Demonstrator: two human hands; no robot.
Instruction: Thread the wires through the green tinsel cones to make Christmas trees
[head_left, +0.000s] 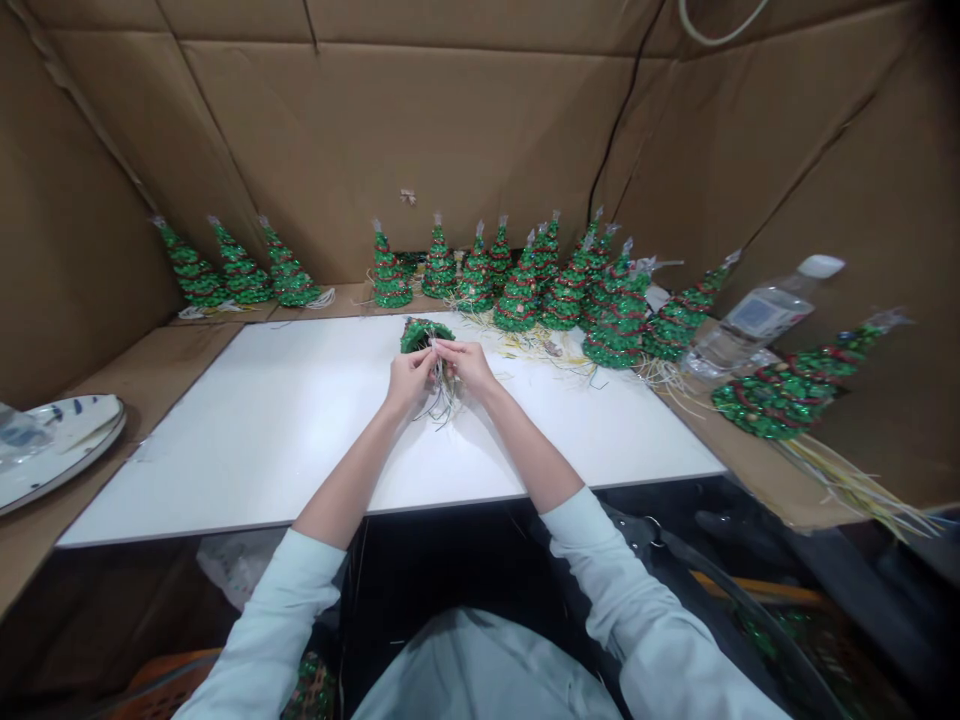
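A small green sequin-covered cone tree (426, 335) lies on its side on the white tabletop (225, 450), its open base toward me. Pale raffia and thin wire strands (444, 395) hang from that base. My left hand (409, 380) and my right hand (469, 365) meet at the tree's base, with their fingertips pinched on the strands. The hands hide part of the base, so the exact grip is hard to see.
Several similar trees (517, 295) stand along a cardboard ledge (322, 297) behind the tabletop. A larger tree (780, 395) lies at the right beside a plastic water bottle (765, 312). A blue-patterned white plate (64, 445) sits at the left. Cardboard walls surround the area.
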